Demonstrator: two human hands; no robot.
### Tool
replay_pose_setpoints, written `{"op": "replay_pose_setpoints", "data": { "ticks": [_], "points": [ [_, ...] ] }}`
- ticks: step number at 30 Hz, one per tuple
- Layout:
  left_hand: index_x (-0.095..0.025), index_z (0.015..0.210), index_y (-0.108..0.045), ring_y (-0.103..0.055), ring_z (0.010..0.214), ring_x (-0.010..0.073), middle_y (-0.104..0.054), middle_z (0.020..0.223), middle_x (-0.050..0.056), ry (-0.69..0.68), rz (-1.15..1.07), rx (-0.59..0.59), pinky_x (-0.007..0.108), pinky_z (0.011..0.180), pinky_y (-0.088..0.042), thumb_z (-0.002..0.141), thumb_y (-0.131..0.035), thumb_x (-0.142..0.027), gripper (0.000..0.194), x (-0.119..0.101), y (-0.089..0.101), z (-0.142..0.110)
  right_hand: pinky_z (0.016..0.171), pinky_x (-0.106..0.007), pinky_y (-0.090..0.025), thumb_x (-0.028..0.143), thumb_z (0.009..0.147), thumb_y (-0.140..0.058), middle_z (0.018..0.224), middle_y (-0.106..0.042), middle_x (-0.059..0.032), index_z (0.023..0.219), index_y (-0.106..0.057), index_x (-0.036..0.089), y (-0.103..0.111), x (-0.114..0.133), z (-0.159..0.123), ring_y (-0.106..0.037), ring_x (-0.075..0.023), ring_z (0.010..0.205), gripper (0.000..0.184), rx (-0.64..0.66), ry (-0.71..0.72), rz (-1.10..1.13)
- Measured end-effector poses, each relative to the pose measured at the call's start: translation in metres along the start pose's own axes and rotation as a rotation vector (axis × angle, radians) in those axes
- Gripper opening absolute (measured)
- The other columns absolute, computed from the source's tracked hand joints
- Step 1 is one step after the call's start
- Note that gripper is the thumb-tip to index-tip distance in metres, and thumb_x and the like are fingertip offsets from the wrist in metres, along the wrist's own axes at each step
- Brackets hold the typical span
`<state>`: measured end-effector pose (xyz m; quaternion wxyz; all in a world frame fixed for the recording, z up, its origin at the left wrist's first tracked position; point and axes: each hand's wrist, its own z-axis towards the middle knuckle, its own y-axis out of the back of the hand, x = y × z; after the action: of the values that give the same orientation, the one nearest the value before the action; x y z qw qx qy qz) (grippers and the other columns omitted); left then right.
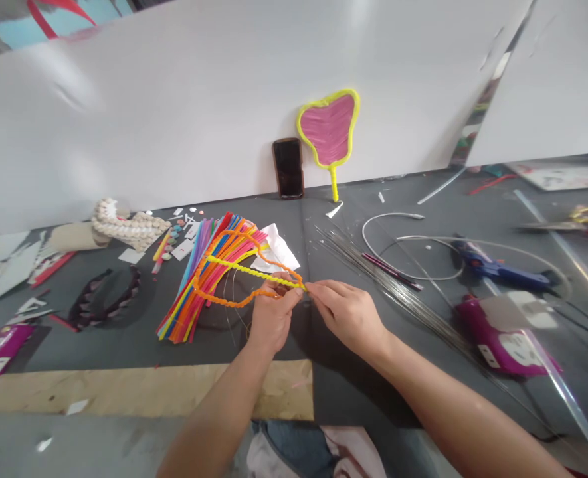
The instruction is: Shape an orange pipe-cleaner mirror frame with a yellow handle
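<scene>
My left hand (pixel 271 317) grips an orange pipe-cleaner loop (pixel 224 300) bent into a heart-like outline, held just above the grey table. A yellow pipe cleaner (pixel 254 271) runs across the loop to its right tip. My right hand (pixel 346 312) pinches that tip where the yellow and orange ends meet, fingertips touching my left hand's. Under the loop lies a fanned pile of coloured pipe cleaners (pixel 198 279).
A finished pink heart paddle with yellow rim (pixel 329 129) and a phone (pixel 288 168) lean on the white wall. Thin wires (pixel 388 282), a blue glue gun (pixel 497 269) and a magenta tool (pixel 497 332) lie right. A shell-covered piece (pixel 124 226) and a black ruffled band (pixel 104 299) lie left.
</scene>
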<state>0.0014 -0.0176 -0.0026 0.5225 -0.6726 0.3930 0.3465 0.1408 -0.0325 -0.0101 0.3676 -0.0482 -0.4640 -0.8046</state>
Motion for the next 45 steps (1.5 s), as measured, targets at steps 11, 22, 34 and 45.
{"op": "replay_pose_setpoints", "data": {
  "ticks": [11, 22, 34, 45],
  "points": [
    [-0.015, 0.077, -0.065, -0.054, 0.064, 0.0077, -0.061, 0.067, -0.002, 0.057, -0.021, 0.061, 0.022, 0.067, -0.043, 0.056, -0.077, -0.016, 0.025, 0.000, 0.003, 0.001, 0.074, -0.024, -0.050, 0.021, 0.089, -0.047, 0.095, -0.071, -0.0049, 0.098, -0.067, 0.021, 0.002, 0.000, 0.002, -0.066, -0.0158, 0.084, 0.022, 0.050, -0.135, 0.199],
    [-0.016, 0.074, -0.062, -0.052, 0.055, 0.0057, -0.058, 0.061, -0.004, 0.077, -0.150, 0.042, 0.021, 0.059, -0.042, 0.060, -0.075, -0.013, 0.019, -0.010, 0.010, 0.004, 0.090, -0.035, -0.046, 0.028, 0.077, -0.063, 0.105, -0.066, -0.0049, 0.106, -0.064, 0.022, 0.009, -0.009, 0.010, -0.061, -0.0194, 0.098, 0.030, 0.278, -0.418, 0.802],
    [-0.015, 0.075, -0.061, -0.051, 0.058, 0.0058, -0.055, 0.059, -0.004, 0.008, -0.234, 0.011, 0.021, 0.061, -0.041, 0.063, -0.073, -0.014, 0.017, -0.015, 0.012, 0.006, 0.080, -0.031, -0.050, 0.020, 0.086, -0.049, 0.100, -0.069, -0.0060, 0.105, -0.064, 0.021, -0.005, 0.002, -0.001, -0.064, -0.0177, 0.089, 0.025, 0.262, -0.275, 0.543],
    [-0.016, 0.075, -0.063, -0.053, 0.064, 0.0078, -0.061, 0.071, -0.002, -0.189, 0.089, -0.115, 0.023, 0.066, -0.040, 0.061, -0.073, -0.018, 0.018, -0.003, 0.014, 0.010, 0.064, -0.022, -0.048, 0.023, 0.087, -0.048, 0.079, -0.068, -0.0009, 0.093, -0.065, 0.020, 0.018, 0.016, 0.000, -0.061, -0.0123, 0.069, 0.019, 0.428, -0.303, 0.706]
  ]
}}
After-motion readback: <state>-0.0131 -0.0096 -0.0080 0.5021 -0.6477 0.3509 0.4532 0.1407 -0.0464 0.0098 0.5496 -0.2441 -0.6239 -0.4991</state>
